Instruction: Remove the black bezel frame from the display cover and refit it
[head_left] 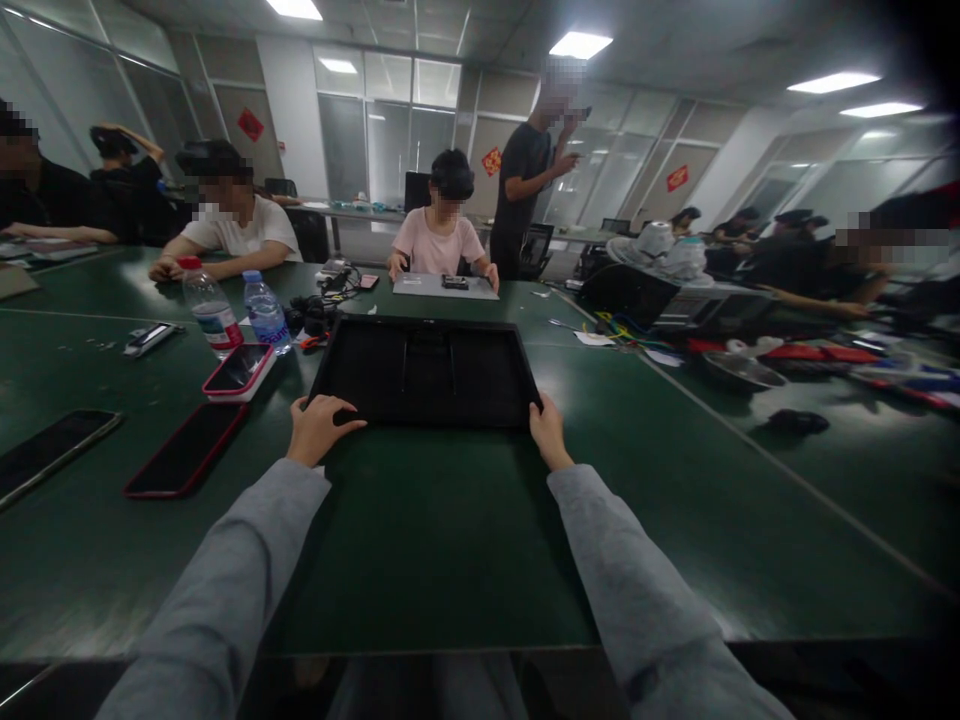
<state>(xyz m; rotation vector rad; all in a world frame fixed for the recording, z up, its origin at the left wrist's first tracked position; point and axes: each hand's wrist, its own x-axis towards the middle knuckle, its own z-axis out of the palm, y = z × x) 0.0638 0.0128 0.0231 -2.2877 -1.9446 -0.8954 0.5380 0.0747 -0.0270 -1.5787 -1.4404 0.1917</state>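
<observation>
A black monitor back cover (375, 378), wide and rectangular with a raised rim, lies on the green table (450, 540) in front of me. My left hand (321, 428) grips its near left corner, the thumb stretched along the near edge. At the near right corner my right hand (550, 430) holds the side edge with bent fingers. The fingertips of both hands are partly hidden by the cover.
Left of the cover lie a red-cased phone (187, 452), a pink-rimmed phone (238, 371) and another phone (52, 450). Two bottles (214, 312) stand behind them. A person (439, 235) opposite holds a grey panel (420, 288). A metal bowl (739, 370) is at right.
</observation>
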